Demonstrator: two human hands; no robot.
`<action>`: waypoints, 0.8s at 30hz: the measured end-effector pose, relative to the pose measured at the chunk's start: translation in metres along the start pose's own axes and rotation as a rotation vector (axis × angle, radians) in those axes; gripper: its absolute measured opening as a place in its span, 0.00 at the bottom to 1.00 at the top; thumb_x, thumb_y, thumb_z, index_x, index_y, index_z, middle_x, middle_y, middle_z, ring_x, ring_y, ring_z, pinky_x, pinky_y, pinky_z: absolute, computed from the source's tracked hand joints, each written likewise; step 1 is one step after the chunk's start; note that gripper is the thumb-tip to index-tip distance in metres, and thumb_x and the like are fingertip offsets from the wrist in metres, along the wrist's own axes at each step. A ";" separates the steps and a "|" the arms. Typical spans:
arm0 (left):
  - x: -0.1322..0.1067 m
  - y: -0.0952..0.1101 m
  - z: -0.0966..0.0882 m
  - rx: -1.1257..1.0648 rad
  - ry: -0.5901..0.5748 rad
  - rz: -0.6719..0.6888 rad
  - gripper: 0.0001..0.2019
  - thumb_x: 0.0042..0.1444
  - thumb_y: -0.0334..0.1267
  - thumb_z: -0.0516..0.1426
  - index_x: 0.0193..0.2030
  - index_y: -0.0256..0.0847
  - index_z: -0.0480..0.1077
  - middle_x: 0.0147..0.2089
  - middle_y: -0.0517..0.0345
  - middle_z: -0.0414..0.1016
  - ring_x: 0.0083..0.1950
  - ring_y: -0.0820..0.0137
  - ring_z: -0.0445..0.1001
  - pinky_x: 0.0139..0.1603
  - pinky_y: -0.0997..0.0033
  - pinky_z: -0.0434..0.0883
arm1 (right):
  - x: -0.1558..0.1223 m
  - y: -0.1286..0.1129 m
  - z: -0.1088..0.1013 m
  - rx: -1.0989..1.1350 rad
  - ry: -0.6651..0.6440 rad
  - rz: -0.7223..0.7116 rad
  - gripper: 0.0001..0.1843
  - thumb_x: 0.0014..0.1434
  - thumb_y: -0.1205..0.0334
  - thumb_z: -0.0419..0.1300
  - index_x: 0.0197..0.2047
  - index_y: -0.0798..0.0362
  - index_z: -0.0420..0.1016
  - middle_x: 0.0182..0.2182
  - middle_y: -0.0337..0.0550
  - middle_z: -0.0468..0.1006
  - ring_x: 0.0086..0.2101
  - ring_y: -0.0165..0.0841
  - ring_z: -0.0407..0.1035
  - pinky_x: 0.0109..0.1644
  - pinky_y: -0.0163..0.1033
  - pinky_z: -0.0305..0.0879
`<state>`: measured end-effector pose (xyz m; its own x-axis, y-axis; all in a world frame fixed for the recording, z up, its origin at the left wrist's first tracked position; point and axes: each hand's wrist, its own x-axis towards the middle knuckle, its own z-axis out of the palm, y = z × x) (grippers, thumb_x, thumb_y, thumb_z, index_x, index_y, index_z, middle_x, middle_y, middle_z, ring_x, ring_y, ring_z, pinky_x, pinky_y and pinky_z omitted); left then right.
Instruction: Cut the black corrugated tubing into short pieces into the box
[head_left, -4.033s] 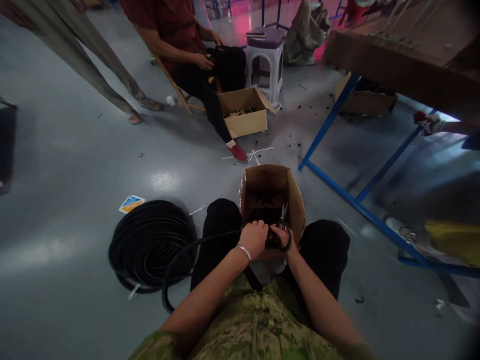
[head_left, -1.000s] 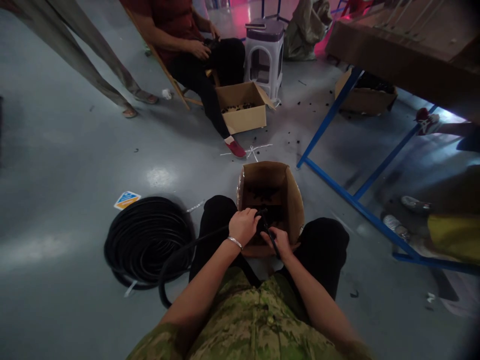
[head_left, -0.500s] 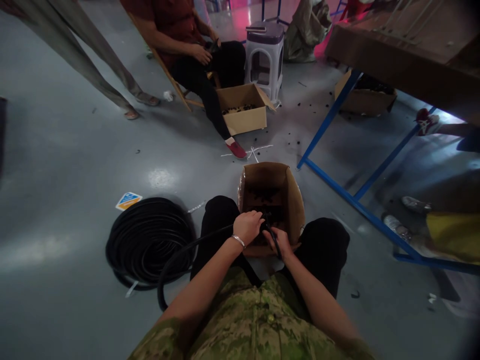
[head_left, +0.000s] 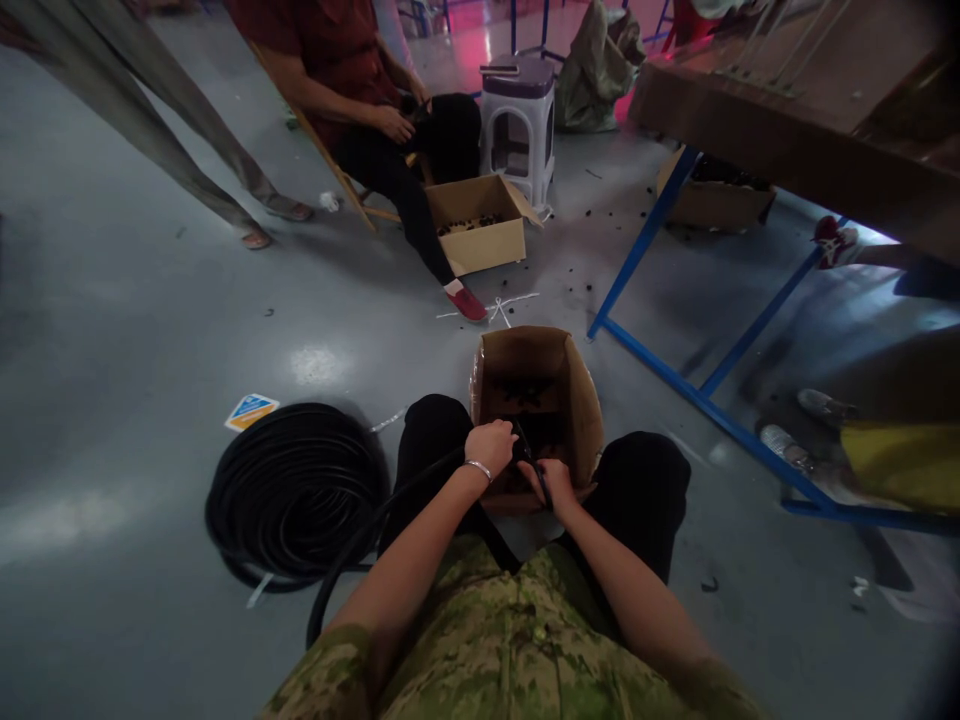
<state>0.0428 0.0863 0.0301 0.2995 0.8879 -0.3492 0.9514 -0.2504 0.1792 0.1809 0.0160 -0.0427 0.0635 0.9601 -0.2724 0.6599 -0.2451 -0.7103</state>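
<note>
My left hand (head_left: 490,446) is closed around a thick black hose (head_left: 424,478) above the box between my knees. From there the hose loops back under my left forearm to a large black coil (head_left: 296,490) on the floor. In my right hand (head_left: 553,484) is a dark, slim hand tool (head_left: 526,448), its upper end by my left fingers; its exact kind is too dark to make out. Below both hands the open cardboard box (head_left: 583,400) contains dark small pieces, blurred in shadow.
A seated person (head_left: 330,60) works over another cardboard box (head_left: 487,245) ahead. Beside them stands a plastic stool (head_left: 517,90). To my right is a blue-framed table (head_left: 652,360), with feet beneath it. Another person's legs (head_left: 172,120) are at far left. Small black bits dot the floor.
The dark tool in my right hand has tilted, its upper end now leaning further left toward my left fingers. Both hands stay over the box; the whole view has shifted slightly.
</note>
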 end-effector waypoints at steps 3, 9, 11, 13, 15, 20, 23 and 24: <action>0.001 0.000 -0.001 0.011 -0.007 -0.009 0.12 0.62 0.40 0.50 0.43 0.37 0.71 0.44 0.47 0.74 0.45 0.63 0.75 0.43 0.67 0.68 | 0.001 0.002 0.002 0.053 0.019 0.029 0.28 0.49 0.40 0.59 0.12 0.54 0.64 0.11 0.38 0.62 0.19 0.27 0.59 0.22 0.33 0.47; -0.011 0.006 -0.008 -0.048 0.060 0.045 0.16 0.60 0.40 0.52 0.54 0.41 0.65 0.45 0.51 0.76 0.44 0.64 0.76 0.42 0.68 0.69 | 0.002 -0.006 -0.004 0.563 -0.049 0.225 0.24 0.45 0.39 0.61 0.19 0.54 0.68 0.14 0.38 0.67 0.16 0.29 0.62 0.19 0.33 0.53; -0.016 0.010 -0.011 -0.086 0.057 0.073 0.22 0.59 0.40 0.53 0.60 0.43 0.59 0.46 0.52 0.77 0.44 0.64 0.77 0.42 0.68 0.70 | 0.003 -0.010 -0.012 0.758 -0.051 0.216 0.23 0.46 0.41 0.62 0.26 0.56 0.72 0.18 0.41 0.73 0.18 0.31 0.65 0.20 0.33 0.56; -0.021 0.013 -0.013 -0.123 0.053 0.104 0.26 0.58 0.40 0.53 0.63 0.44 0.55 0.46 0.54 0.77 0.44 0.64 0.77 0.42 0.69 0.70 | 0.004 -0.013 -0.020 0.891 -0.017 0.183 0.23 0.46 0.43 0.63 0.33 0.56 0.74 0.23 0.43 0.75 0.21 0.31 0.68 0.21 0.33 0.58; -0.025 0.016 -0.012 -0.162 0.057 0.141 0.28 0.57 0.39 0.53 0.64 0.44 0.53 0.45 0.55 0.77 0.44 0.65 0.77 0.43 0.69 0.70 | 0.004 -0.015 -0.028 0.971 0.001 0.171 0.23 0.45 0.45 0.64 0.37 0.56 0.73 0.25 0.43 0.76 0.23 0.32 0.68 0.22 0.33 0.60; -0.032 0.021 -0.008 -0.258 0.058 0.238 0.29 0.56 0.36 0.54 0.64 0.43 0.53 0.46 0.56 0.77 0.45 0.66 0.76 0.45 0.70 0.71 | 0.001 -0.014 -0.035 0.979 -0.035 0.117 0.19 0.44 0.50 0.65 0.34 0.56 0.73 0.22 0.39 0.74 0.22 0.31 0.67 0.25 0.34 0.62; -0.034 0.025 -0.012 -0.232 0.058 0.313 0.22 0.57 0.35 0.53 0.60 0.42 0.59 0.48 0.54 0.75 0.47 0.67 0.74 0.46 0.70 0.70 | 0.001 -0.013 -0.036 0.915 -0.002 0.075 0.17 0.44 0.51 0.65 0.32 0.56 0.73 0.20 0.37 0.72 0.21 0.30 0.65 0.26 0.35 0.62; -0.035 0.026 -0.015 -0.188 0.058 0.320 0.18 0.59 0.35 0.52 0.56 0.42 0.62 0.47 0.53 0.75 0.47 0.66 0.74 0.46 0.70 0.69 | 0.001 -0.013 -0.037 0.900 0.016 0.069 0.17 0.45 0.51 0.65 0.32 0.56 0.72 0.19 0.37 0.71 0.21 0.30 0.65 0.26 0.35 0.62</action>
<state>0.0559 0.0542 0.0612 0.5703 0.7977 -0.1963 0.7786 -0.4486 0.4387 0.2006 0.0253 -0.0097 0.0958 0.9396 -0.3287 -0.1807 -0.3083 -0.9340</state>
